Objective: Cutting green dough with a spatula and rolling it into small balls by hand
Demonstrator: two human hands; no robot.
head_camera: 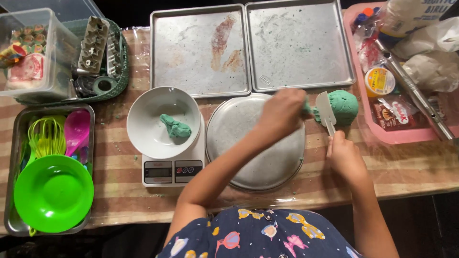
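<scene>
On a striped desk (119,191), two bare baking trays (201,52) sit above a round metal pan (248,157) and a white bowl (148,129) on a kitchen scale (172,169), the bowl holding a small piece of green dough (175,128); just right of the pan, the main green dough ball (345,106) is being divided. The right hand (345,155) grips a white plastic knife (326,111) against the ball; the left hand (282,112), blurred, appears to pinch a strip; a steady, clean cut would likely give tidier portions.
</scene>
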